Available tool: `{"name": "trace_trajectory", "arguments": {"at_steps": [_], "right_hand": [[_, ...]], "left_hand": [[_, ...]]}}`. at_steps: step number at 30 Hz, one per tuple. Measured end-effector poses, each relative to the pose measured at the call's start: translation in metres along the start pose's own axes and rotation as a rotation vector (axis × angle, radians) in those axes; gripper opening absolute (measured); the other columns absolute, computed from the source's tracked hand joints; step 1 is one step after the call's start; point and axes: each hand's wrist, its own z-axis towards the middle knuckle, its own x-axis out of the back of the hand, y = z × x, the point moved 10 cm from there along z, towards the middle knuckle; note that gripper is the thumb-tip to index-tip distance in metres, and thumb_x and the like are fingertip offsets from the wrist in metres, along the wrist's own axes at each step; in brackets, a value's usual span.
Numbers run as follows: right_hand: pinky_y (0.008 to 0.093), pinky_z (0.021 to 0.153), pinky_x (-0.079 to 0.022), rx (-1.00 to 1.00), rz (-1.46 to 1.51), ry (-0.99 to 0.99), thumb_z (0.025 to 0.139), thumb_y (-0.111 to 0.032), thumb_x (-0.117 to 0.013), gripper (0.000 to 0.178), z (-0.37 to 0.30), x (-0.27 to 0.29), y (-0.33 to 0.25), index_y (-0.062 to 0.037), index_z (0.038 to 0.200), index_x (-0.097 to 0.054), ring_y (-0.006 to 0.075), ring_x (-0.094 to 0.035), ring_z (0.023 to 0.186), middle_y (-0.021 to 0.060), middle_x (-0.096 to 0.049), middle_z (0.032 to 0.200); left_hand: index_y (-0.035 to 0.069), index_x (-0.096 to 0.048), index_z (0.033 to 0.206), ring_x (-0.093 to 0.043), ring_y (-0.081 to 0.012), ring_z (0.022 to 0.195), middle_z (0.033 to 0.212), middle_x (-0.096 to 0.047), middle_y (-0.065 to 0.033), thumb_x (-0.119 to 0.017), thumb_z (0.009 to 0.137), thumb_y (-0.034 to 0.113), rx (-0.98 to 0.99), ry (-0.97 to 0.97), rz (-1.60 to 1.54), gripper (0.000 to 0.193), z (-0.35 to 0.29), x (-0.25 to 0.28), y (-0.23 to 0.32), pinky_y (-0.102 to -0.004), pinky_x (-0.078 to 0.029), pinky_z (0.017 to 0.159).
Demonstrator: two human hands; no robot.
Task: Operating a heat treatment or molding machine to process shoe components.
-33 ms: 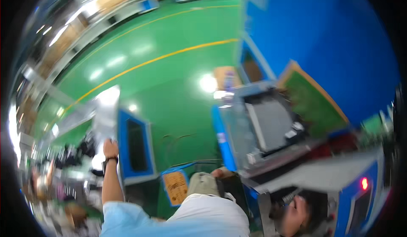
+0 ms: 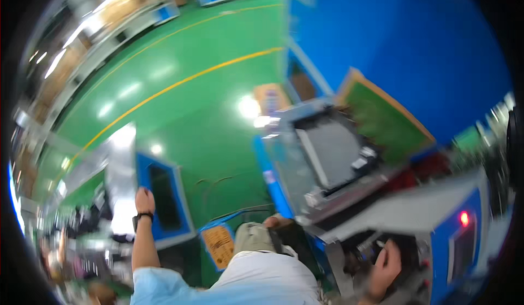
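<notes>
My left hand (image 2: 144, 201), with a dark band at the wrist, hangs at the end of an outstretched arm. It overlaps the edge between a shiny grey table (image 2: 123, 179) and a blue-framed cabinet (image 2: 164, 196); contact cannot be told. Its fingers look curled in, and anything inside is hidden. At the lower right, my right hand (image 2: 386, 267) is over the dark recess (image 2: 363, 247) of a grey and blue machine (image 2: 398, 212). Its thumb and fingers are apart, with no held thing visible. Blur hides the small parts below.
A metal-framed unit with a grey panel (image 2: 333, 152) stands ahead on the right, beside a tilted green board (image 2: 382, 119). A red light (image 2: 464, 218) glows on the machine. An orange-brown panel (image 2: 218, 246) lies near my legs. Green floor (image 2: 202, 119) with yellow lines stretches ahead.
Most of the scene has shifted left in view as my head turns. My right hand has shifted slightly over the recess, its fingers now clearer. My left hand stays closed beside the table.
</notes>
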Motion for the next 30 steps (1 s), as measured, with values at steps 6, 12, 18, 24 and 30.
{"name": "trace_trajectory", "arguments": {"at_steps": [6,12,18,24,30], "right_hand": [[0.0477,0.113,-0.034,-0.138,-0.555,0.420,0.092,-0.005,-0.062,0.055,0.076,0.118,0.005,0.0060,0.143,-0.045,0.0409,-0.043,0.137,0.0258,-0.043,0.150],[0.0506,0.118,-0.028,-0.221,-0.822,0.419,0.088,-0.013,-0.065,0.064,0.083,0.089,0.034,0.0095,0.143,-0.043,0.0423,-0.036,0.144,0.0276,-0.038,0.154],[0.0526,0.115,-0.032,-0.289,-0.831,0.419,0.086,-0.012,-0.061,0.059,0.090,0.084,0.040,0.0108,0.139,-0.047,0.0451,-0.042,0.139,0.0292,-0.044,0.149],[0.0557,0.112,-0.035,-0.245,-0.925,0.382,0.090,-0.019,-0.056,0.057,0.090,0.078,0.044,0.0111,0.138,-0.046,0.0482,-0.044,0.136,0.0306,-0.047,0.145],[0.0563,0.110,-0.038,-0.245,-0.939,0.377,0.093,-0.020,-0.054,0.055,0.092,0.080,0.043,0.0101,0.138,-0.046,0.0477,-0.046,0.133,0.0310,-0.047,0.143]], "left_hand": [[0.003,-0.062,0.124,-0.062,-0.0388,0.112,0.120,-0.066,-0.0218,-0.067,0.086,0.019,-0.934,-0.763,-0.227,0.041,-0.164,-0.193,0.456,-0.0470,-0.050,0.096],[0.003,-0.049,0.139,-0.064,-0.0394,0.110,0.118,-0.068,-0.0208,-0.070,0.082,0.037,-1.246,-1.148,-0.359,0.069,-0.331,-0.272,0.731,-0.0450,-0.051,0.094],[-0.006,-0.023,0.151,-0.055,-0.0422,0.126,0.135,-0.054,-0.0332,-0.084,0.072,0.047,-0.850,-1.209,-0.469,0.113,-0.356,-0.339,0.854,-0.0436,-0.044,0.106],[0.004,-0.002,0.158,-0.058,-0.0491,0.118,0.125,-0.059,-0.0347,-0.079,0.080,0.036,-1.057,-1.137,-0.467,0.115,-0.370,-0.361,0.894,-0.0482,-0.048,0.102],[0.004,-0.012,0.157,-0.063,-0.0487,0.106,0.114,-0.065,-0.0327,-0.064,0.091,0.034,-1.191,-1.107,-0.322,0.089,-0.334,-0.304,0.864,-0.0518,-0.050,0.092]]}}
